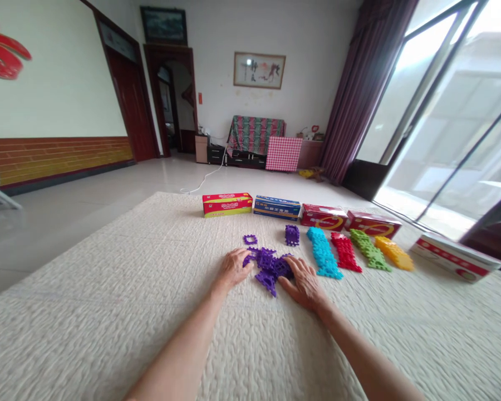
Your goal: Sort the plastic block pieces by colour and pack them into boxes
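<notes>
Several purple plastic interlocking tiles (267, 259) with notched edges lie in a loose heap on the cream quilted cover. My left hand (235, 267) rests at the heap's left side, its fingertips touching the tiles there and its thumb apart. On the right side, my right hand (303, 283) lies with fingers spread, the fingertips on a purple tile. A square purple frame tile (250, 239) lies alone just beyond my left hand. Farther right stands a purple stack of tiles (292, 235). Parts of the heap under my fingers are hidden.
Rows of blue tiles (324, 253), red tiles (345, 252), green tiles (370, 250) and yellow tiles (393, 253) lie to the right. Behind stand a red-yellow box (227, 205), a blue box (276, 207) and two dark red boxes (323, 217). A white-red box (457, 256) lies far right.
</notes>
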Demonstrator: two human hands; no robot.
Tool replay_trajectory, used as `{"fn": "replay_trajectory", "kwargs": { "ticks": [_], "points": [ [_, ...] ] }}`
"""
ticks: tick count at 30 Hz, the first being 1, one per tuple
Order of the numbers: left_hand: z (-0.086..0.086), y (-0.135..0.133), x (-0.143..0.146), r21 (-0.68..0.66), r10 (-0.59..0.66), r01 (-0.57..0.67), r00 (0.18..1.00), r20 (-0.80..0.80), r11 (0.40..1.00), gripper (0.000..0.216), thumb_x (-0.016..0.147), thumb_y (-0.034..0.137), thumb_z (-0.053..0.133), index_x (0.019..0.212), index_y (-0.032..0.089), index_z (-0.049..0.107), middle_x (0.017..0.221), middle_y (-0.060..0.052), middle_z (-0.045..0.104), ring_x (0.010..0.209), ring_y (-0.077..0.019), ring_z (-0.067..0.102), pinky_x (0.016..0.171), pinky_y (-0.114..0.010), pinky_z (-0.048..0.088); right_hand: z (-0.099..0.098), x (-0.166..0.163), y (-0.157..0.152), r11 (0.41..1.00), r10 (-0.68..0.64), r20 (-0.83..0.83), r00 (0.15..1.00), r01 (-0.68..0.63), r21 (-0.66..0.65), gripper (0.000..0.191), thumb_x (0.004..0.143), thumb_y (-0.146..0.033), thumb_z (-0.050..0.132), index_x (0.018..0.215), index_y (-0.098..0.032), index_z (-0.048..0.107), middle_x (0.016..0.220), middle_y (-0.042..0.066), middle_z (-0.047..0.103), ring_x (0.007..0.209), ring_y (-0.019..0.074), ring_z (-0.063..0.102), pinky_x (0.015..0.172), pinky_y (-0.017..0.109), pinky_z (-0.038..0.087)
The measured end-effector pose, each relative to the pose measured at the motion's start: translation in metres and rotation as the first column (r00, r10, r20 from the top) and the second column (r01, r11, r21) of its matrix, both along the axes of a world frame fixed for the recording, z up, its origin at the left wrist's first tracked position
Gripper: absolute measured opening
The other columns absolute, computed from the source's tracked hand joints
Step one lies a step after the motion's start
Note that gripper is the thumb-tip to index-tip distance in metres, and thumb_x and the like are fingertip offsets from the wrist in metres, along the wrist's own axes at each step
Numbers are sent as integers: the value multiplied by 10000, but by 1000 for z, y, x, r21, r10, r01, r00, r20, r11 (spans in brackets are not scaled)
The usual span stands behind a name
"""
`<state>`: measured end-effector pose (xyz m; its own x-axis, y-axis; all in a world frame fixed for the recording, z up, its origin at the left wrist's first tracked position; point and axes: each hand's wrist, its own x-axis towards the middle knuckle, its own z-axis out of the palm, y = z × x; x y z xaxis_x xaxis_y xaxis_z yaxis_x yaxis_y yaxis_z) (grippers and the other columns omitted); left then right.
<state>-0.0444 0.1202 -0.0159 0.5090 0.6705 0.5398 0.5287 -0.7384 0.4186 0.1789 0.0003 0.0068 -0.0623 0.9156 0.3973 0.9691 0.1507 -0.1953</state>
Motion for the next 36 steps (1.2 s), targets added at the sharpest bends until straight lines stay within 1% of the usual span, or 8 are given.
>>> {"fn": "replay_trajectory", "kwargs": {
  "ticks": [8,15,19,22,25,28,33,36],
  "points": [
    [1,0,0,4,-1,1,999,49,1000,348,760,204,585,1105,180,626,1113,-75,668,1057,-207,598,971,-364,459,0,-1,7,997,22,-9,1000,-23,-77,522,878,-443,461,1345,-214,427,1376,114,481,1271,312,375,1005,518,325],
    [9,-1,-7,-82,222,-213,966,131,974,290,792,240,548,1052,179,658,1057,-79,690,1007,-209,625,951,-354,465,23,-28,28,983,112,-45,993,-117,-141,459,848,-496,502,1244,-270,551,1338,90,530,1243,333,412,974,555,330],
    [23,20,-12,-156,395,-375,909,130,914,258,836,246,492,1011,203,676,1007,-70,703,947,-190,649,873,-305,489,48,-26,59,995,96,-57,994,-97,-28,281,894,-400,463,990,-249,680,1165,83,644,1101,267,546,916,451,398],
    [28,43,-17,-152,435,-425,900,38,892,276,828,187,470,1004,198,683,1027,-69,703,954,-185,646,884,-295,473,60,-28,96,987,147,-50,988,-150,-61,247,873,-227,461,956,-227,694,1046,61,694,984,198,615,873,328,429],
    [20,59,-23,-142,425,-424,905,-20,895,284,826,157,462,991,196,690,1032,-66,702,963,-182,638,892,-290,462,58,-40,131,974,174,-8,985,-173,-147,238,806,-184,520,942,-243,706,1005,36,709,945,183,634,837,280,436],
    [8,64,-26,-85,384,-385,923,-27,919,263,813,145,478,945,196,700,1012,-55,707,966,-188,625,909,-306,448,48,-56,152,970,129,42,991,-118,-211,284,739,-218,594,1004,-228,695,1023,71,696,957,223,625,810,308,439],
    [3,65,-25,-34,398,-400,916,-54,916,225,796,164,513,905,208,706,976,-42,709,931,-201,614,884,-320,450,37,-72,166,960,29,96,995,-1,-279,161,721,-184,588,829,-210,703,980,88,671,881,213,623,732,299,433],
    [5,66,-24,-31,399,-402,914,-72,915,224,802,174,511,899,223,706,988,-35,706,921,-196,612,874,-312,448,40,-72,167,966,-5,82,997,26,-259,197,767,-163,538,890,-202,687,1039,98,657,888,207,622,737,295,431]
  ]
}}
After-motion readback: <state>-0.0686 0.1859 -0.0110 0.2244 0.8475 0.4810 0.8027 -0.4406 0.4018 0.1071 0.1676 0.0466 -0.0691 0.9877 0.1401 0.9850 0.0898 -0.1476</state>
